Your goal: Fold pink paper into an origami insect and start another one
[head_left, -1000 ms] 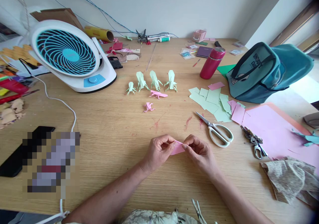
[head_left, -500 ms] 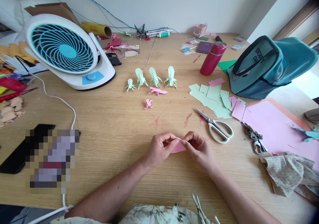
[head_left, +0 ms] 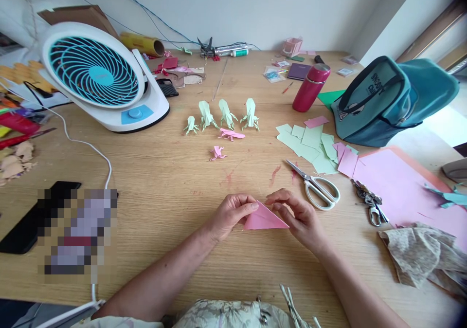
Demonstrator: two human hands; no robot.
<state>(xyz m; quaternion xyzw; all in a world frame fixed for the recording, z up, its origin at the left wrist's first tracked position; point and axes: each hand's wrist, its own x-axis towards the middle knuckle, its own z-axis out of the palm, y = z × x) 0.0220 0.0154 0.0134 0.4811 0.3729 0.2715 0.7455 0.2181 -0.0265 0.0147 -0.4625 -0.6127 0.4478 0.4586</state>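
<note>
A pink paper folded into a triangle is held near the table's front, its peak pointing up and away from me. My left hand pinches its left side between thumb and fingers. Beside its right slope is my right hand, fingers bent and apart, with the paper's right corner close to or touching it; contact is hard to make out. Beyond the hands lie a small pink origami figure and a longer pink origami insect. Several pale green origami insects stand in a row behind them.
White-handled scissors lie right of my hands, with keys and a crumpled cloth farther right. Green paper pieces, a red bottle and a teal bag are behind. A fan stands at left.
My right hand has let go of the paper's top edge and shifted slightly right, its fingers spreading. More of the pink triangle shows now, while my left hand keeps its pinch.
</note>
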